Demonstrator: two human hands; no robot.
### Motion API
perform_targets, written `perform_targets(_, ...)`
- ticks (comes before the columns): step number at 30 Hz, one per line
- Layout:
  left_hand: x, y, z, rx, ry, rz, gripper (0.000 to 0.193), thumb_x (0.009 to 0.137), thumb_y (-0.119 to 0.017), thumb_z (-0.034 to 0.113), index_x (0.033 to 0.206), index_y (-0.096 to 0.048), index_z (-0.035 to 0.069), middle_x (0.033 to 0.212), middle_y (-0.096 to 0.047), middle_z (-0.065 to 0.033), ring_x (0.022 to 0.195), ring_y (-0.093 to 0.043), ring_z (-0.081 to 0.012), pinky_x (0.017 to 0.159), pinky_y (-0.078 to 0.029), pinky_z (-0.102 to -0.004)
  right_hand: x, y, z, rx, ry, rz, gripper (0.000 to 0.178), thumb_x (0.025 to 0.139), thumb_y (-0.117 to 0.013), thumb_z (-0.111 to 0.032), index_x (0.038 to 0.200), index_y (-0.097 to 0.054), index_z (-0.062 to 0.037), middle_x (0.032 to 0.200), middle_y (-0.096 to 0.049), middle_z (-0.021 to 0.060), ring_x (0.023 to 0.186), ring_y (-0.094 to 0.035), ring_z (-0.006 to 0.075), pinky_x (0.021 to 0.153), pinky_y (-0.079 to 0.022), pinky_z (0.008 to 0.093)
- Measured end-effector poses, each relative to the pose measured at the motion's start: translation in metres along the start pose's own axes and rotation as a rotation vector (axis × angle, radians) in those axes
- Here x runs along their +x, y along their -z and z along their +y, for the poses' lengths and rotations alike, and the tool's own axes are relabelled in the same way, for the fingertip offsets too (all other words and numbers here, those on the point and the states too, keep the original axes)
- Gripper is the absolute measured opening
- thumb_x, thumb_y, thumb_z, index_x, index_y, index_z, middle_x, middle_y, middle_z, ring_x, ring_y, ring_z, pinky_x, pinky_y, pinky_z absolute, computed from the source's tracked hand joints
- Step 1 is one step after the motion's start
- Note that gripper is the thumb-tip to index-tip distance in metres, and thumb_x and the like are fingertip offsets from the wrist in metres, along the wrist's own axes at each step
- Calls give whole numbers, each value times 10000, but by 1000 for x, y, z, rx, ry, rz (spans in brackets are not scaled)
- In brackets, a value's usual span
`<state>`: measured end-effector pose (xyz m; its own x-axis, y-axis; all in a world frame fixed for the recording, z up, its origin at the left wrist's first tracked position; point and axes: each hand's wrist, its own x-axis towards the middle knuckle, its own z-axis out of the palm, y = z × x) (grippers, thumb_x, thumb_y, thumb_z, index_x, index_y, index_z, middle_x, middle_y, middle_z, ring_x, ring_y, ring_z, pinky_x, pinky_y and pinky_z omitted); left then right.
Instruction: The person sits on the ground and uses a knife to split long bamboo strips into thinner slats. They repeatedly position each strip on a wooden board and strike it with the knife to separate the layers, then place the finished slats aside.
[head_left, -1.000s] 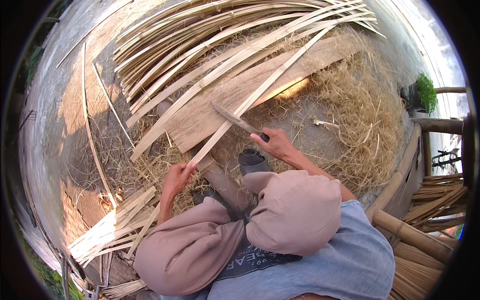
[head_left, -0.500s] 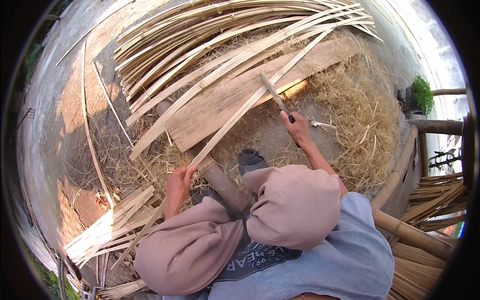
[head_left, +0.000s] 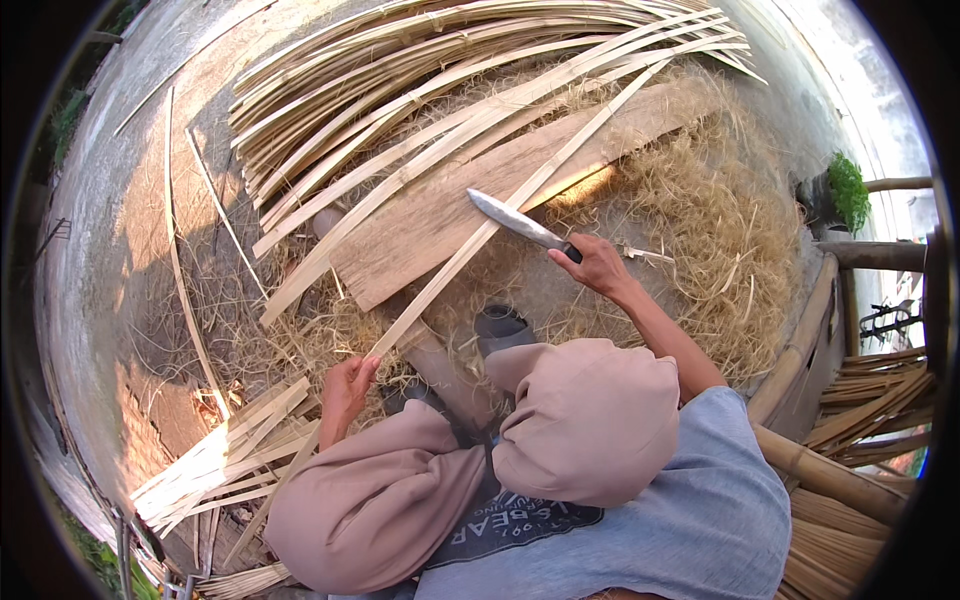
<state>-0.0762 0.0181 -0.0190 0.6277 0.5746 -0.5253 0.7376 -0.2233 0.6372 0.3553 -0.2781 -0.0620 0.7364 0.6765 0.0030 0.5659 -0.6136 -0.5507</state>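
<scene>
My left hand (head_left: 347, 392) is closed around the near part of a long pale bamboo strip (head_left: 440, 280), beside my left knee. The strip slants up and to the right across a flat wooden board (head_left: 420, 225). In my right hand (head_left: 597, 264) is the dark handle of a knife (head_left: 520, 222). Its long grey blade points up and left, crossing the strip at the board's near edge, with the tip over the board. Whether the blade presses on the strip I cannot tell.
Beyond the board lies a large stack of bamboo strips (head_left: 340, 105). Curly shavings (head_left: 720, 240) heap up on the right. Shorter strips (head_left: 225, 460) lie at the lower left. Bamboo poles (head_left: 830, 465) stand close on my right. A dark shoe (head_left: 503, 326) shows between my knees.
The knife has moved toward me along the strip, and its blade has swung to point further left. My left hand has shifted slightly down and left.
</scene>
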Motion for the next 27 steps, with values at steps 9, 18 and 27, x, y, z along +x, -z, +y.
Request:
perform_targets(9, -26, 70, -36, 109, -2, -136, 427, 950, -757, 346, 1258, -689, 58, 1011, -751, -125, 950, -713, -243, 859, -554, -372, 16, 29, 41, 23, -268, 122, 681, 1003, -577, -613, 713, -585, 3, 565, -579, 134, 476, -597, 218, 482, -464, 387)
perform_targets(18, 53, -52, 64, 391, -381, 317, 431, 1005, -635, 478, 1353, -702, 232, 862, -726, -139, 664, -674, -304, 625, -505, -458, -62, -55, -93, 206, -34, -63, 569, 999, -644, -514, 761, -609, 1, 600, -590, 148, 571, -625, 259, 553, -489, 411)
perform_targets(27, 58, -35, 69, 110, -252, 145, 401, 995, -626, 534, 1235, -771, 246, 746, -699, -206, 646, -678, -328, 658, -513, -420, -38, -22, -75, 166, -127, -75, 545, 971, -679, -529, 803, -620, -14, 710, -624, 179, 637, -629, 338, 603, -498, 455)
